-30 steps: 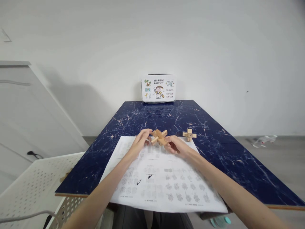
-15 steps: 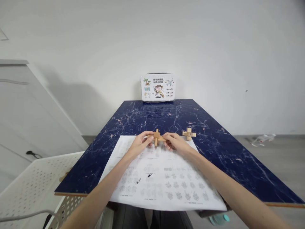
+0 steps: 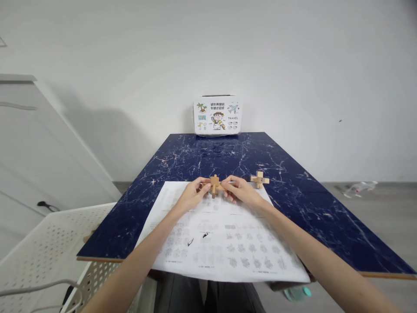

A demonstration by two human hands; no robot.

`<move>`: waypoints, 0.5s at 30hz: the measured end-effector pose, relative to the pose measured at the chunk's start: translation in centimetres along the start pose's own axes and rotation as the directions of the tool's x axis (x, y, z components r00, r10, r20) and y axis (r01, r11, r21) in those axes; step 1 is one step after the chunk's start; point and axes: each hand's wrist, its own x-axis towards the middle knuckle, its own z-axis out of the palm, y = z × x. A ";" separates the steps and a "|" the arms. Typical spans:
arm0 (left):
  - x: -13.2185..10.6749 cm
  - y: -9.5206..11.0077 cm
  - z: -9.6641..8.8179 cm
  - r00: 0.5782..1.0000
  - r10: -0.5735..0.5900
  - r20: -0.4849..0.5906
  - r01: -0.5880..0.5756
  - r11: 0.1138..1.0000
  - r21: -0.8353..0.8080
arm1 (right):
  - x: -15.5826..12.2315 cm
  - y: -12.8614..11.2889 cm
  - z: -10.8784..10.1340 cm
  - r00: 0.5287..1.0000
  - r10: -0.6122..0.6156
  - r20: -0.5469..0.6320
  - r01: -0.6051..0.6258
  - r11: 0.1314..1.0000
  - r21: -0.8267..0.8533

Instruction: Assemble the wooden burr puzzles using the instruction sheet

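Wooden puzzle (image 3: 214, 186) is held up over the far edge of the paper (image 3: 215, 224), its arms sticking out in several directions. The left hand (image 3: 191, 194) pinches one side between thumb and fingers; the right hand (image 3: 243, 191) pinches the opposite side. A second puzzle (image 3: 259, 179) sits at the paper's far right corner. Under the paper lies a blue table (image 3: 234, 154). A white box (image 3: 217, 116) stands well beyond the paper, and a basket (image 3: 55, 230) is to its left.
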 end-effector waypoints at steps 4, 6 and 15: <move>-0.1 0.2 0.1 0.998 0.037 -0.045 -0.036 0.999 0.027 | 0.0 0.0 0.0 1.000 -0.014 0.014 0.014 1.000 -0.008; -0.2 0.2 0.1 0.996 0.061 -0.060 -0.060 0.998 0.024 | 0.0 0.0 0.0 1.000 -0.017 0.027 0.017 1.000 -0.004; -1.0 1.1 0.1 0.992 0.088 0.090 -0.094 0.994 0.063 | 0.0 -0.3 0.1 0.999 -0.016 0.046 0.018 0.999 -0.031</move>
